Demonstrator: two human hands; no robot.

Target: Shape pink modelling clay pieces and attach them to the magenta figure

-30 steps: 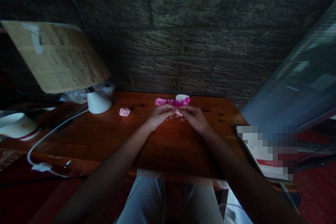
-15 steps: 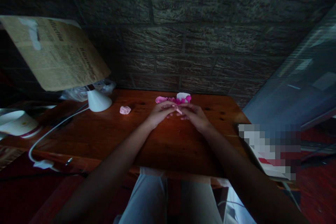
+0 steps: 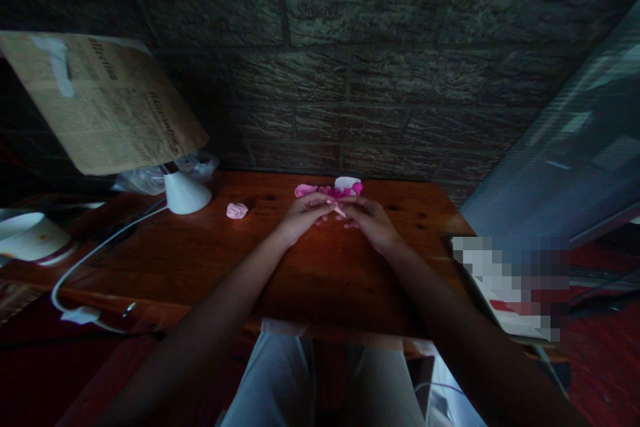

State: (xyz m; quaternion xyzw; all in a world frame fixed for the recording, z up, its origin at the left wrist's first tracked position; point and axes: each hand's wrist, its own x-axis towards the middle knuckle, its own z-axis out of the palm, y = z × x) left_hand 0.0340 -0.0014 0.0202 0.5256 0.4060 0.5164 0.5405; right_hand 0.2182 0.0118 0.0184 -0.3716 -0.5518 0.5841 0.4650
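Observation:
My left hand point(image 3: 306, 215) and my right hand point(image 3: 369, 219) meet over the middle of the wooden table. Pinched between their fingertips is a small pale pink strip point(image 3: 339, 211), soft-looking, like a petal or a bit of clay; the fingers cover part of it. Just beyond the hands lie a light pink piece point(image 3: 305, 191), several bright magenta petal-like pieces point(image 3: 357, 189) and a white piece point(image 3: 345, 182). Off to the left, apart from both hands, a crumpled pale pink lump point(image 3: 237, 211), shaped like a rose, rests on the tabletop.
On the table's left stands a lamp with a white base point(image 3: 186, 193) and a newsprint shade point(image 3: 125, 107); its white cord point(image 3: 95, 243) hangs over the front edge. A white cup point(image 3: 33, 238) is at far left. Behind rises a dark brick wall point(image 3: 320, 80). A blurred-out flat item point(image 3: 505, 280) lies right.
The view has shifted very slightly. Both hands stay together at the same spot, with the pink strip still between their fingertips, its lower end turned a little.

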